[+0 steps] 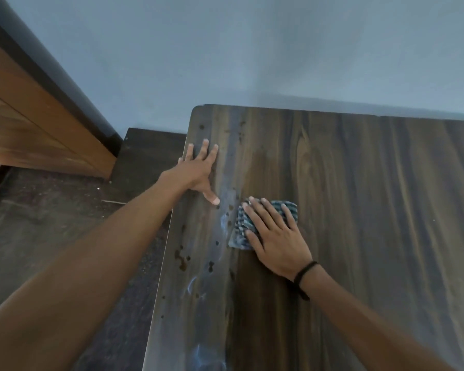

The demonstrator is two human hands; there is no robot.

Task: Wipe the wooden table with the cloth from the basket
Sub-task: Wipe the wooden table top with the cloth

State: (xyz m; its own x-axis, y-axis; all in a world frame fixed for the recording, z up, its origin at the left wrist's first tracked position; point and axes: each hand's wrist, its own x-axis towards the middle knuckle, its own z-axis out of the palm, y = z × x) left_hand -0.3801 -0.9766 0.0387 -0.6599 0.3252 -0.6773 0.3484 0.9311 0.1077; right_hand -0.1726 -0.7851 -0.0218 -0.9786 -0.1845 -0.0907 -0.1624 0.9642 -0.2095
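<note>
Head view

- Wooden table (359, 210): dark grain running near to far; its left edge and far-left corner are in sight, and its far edge meets the wall (252, 49).
- Cloth (240, 231): striped blue-grey, folded into a small pad, lying flat on the table's left part, a little in from the left edge. The basket is not in view.
- Right hand (276, 234): palm down on top of the cloth, fingers straight and slightly spread, pressing it to the wood. A dark wristband (303, 274) circles the wrist.
- Left hand (198, 170): flat on bare wood at the left edge, fingers spread, thumb pointing towards the cloth; holds nothing and is apart from the cloth.
- Dark spots (182, 261): with pale smears, scattered in a strip along the left edge, long axis near to far.
- Governing relation: the spotted strip lies directly left of the cloth, beginning just beside it. The right hand, already on the cloth, is likely placed to sweep leftward, then along the strip.
- Surroundings: dark floor (51, 223) and a wooden panel (38, 116) to the left.
</note>
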